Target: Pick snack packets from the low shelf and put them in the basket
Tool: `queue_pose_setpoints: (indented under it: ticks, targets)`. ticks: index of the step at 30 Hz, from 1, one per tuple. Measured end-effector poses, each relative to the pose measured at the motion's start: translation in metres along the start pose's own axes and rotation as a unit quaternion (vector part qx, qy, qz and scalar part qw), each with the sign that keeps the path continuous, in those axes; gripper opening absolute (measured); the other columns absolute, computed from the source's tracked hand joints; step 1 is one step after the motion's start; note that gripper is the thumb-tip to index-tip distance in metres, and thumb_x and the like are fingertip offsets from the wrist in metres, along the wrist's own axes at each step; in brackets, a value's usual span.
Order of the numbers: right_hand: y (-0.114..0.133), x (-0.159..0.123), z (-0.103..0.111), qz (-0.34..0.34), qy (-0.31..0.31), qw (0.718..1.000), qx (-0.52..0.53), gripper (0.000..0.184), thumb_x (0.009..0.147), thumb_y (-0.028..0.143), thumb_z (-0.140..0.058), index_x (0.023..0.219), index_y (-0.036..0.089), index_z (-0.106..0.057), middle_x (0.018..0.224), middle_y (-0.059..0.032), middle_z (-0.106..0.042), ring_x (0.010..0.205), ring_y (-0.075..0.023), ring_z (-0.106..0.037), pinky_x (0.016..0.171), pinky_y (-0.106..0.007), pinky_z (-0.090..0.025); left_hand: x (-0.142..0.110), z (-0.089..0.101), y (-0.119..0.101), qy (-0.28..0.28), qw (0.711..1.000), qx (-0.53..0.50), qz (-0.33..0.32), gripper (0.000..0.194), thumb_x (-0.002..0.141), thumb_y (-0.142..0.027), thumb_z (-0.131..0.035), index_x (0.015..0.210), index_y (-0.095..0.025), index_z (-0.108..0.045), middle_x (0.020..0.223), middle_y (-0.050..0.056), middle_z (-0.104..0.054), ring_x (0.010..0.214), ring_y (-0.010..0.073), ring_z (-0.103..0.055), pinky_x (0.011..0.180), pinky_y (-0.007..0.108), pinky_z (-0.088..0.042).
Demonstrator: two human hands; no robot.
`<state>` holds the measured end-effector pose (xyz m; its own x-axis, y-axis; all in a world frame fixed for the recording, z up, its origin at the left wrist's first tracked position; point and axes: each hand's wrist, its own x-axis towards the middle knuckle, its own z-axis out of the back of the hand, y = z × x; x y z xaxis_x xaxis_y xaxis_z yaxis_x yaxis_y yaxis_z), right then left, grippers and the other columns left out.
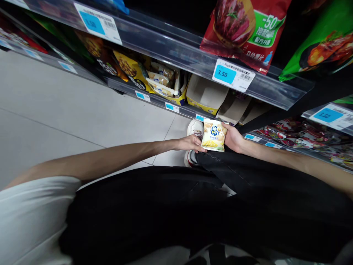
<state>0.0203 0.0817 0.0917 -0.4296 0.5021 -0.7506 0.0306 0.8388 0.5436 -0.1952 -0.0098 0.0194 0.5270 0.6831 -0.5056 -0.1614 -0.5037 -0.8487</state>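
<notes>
A small cream-and-yellow snack bag (214, 137) with a blue logo is held between my two hands, its printed front turned up to me. My left hand (192, 143) grips the bag's lower left edge, thumb in front. On the other side my right hand (232, 137) pinches the upper right edge, its fingers partly hidden behind the bag. Just beyond, on the bottom shelf, a yellow display box (180, 100) holds several similar small packs (160, 84). Beside it stands an open carton (205, 92) with a bare inside showing.
The upper shelf edge (165, 48) juts out above my hands, with a red chip bag (245, 33) and a green bag (322, 48) on it. Yellow bags (132, 70) stand left on the bottom shelf. Several small packs (300, 136) lie at right. My shoe (194, 129) is beneath the bag.
</notes>
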Motion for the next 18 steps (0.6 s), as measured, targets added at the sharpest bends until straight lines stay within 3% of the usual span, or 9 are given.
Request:
queue_pose_setpoints:
  ticks: [13, 18]
  targets:
    - [-0.0006, 0.0011, 0.0013, 0.0, 0.003, 1.0, -0.004, 0.035, 0.105, 0.036, -0.045, 0.122, 0.02, -0.07, 0.107, -0.0077, -0.082, 0.109, -0.0282, -0.075, 0.11, -0.051, -0.053, -0.0016, -0.001, -0.0034, 0.001, 1.0, 0.006, -0.009, 0.039, 0.076, -0.048, -0.089, 0.096, -0.014, -0.085, 0.097, 0.013, -0.082, 0.082, 0.0165, -0.071, 0.072, 0.025, -0.055]
    - [0.0005, -0.0008, -0.0009, -0.004, -0.006, 1.0, -0.004, 0.035, 0.105, 0.036, -0.044, 0.123, 0.021, -0.07, 0.106, -0.0074, -0.083, 0.11, -0.0286, -0.074, 0.111, -0.054, -0.052, -0.0011, 0.0, -0.0023, 0.004, 1.0, 0.003, -0.005, 0.041, 0.076, -0.048, -0.089, 0.1, -0.015, -0.085, 0.103, 0.013, -0.082, 0.085, 0.0174, -0.072, 0.074, 0.025, -0.056]
